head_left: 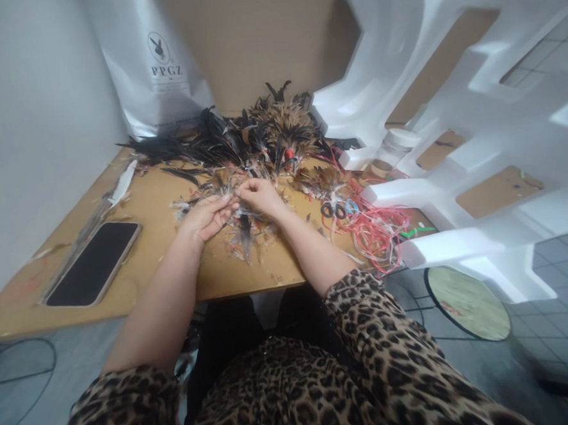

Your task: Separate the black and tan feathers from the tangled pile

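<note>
My left hand [212, 215] is palm-up over the table, thumb and fingertips pinched together. Close beside its fingertips, my right hand [260, 195] is also closed in a pinch. Whatever lies between the fingers is too small and blurred to make out. Under and around both hands are loose feather scraps [245, 237], brown, dark and pale. Just behind them spreads a large heap of black feathers [203, 144] and brown feathers [288, 122]. A smaller bunch of brown feathers [318, 179] lies right of my right hand.
A dark-screened phone [95, 264] lies on the wooden table [250, 282] at left. Tangled pink strings [376, 232] and black rings [333, 210] are at right, beside large white foam pieces [459, 246] and a lidded jar [398, 144]. A white bag [156, 92] stands behind. A round stool [467, 304] is lower right.
</note>
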A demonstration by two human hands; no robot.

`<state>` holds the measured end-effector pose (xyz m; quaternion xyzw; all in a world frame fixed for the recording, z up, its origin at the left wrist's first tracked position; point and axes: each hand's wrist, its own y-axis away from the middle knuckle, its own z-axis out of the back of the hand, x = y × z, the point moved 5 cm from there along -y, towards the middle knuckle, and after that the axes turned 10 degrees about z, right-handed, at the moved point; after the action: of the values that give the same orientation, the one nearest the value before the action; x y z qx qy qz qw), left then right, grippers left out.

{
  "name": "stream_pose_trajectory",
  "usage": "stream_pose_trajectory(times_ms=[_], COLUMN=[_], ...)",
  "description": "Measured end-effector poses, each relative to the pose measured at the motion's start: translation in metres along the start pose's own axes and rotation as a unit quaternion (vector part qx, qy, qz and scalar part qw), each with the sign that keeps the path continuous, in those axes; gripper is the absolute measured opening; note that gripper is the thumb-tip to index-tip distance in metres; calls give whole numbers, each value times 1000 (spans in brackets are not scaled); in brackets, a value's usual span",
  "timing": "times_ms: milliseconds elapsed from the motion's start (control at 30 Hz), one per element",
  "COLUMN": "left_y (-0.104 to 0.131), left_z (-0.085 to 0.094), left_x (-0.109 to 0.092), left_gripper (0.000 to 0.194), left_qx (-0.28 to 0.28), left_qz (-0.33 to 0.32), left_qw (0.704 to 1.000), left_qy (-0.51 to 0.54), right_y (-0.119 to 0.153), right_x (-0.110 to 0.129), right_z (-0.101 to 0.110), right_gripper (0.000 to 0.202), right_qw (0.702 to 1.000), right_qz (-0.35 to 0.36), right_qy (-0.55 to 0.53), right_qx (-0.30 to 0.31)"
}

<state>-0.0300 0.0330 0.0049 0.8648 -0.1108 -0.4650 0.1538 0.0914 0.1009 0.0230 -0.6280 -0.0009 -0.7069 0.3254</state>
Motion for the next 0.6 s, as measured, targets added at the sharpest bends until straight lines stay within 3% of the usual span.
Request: stream_pose_trajectory(times_ms=[300, 500, 600], left_y=[-5, -10, -8], left_z=[8, 11, 11], left_x=[4, 1, -5], left_gripper=[8, 5, 3], left_qx=[-28, -34, -34], left_qz=[-8, -52, -91], left_qw=[999, 998, 995], left_qy=[-17, -15, -15], right_y=[1, 5, 7], right_x=[-10, -4, -4], right_z=[-8, -7, -3], right_gripper=[15, 7, 18], right_qw=[999, 984, 974], right_qz=[-27, -118, -154], right_qy=[-22, -128, -156], right_qx=[19, -40, -52])
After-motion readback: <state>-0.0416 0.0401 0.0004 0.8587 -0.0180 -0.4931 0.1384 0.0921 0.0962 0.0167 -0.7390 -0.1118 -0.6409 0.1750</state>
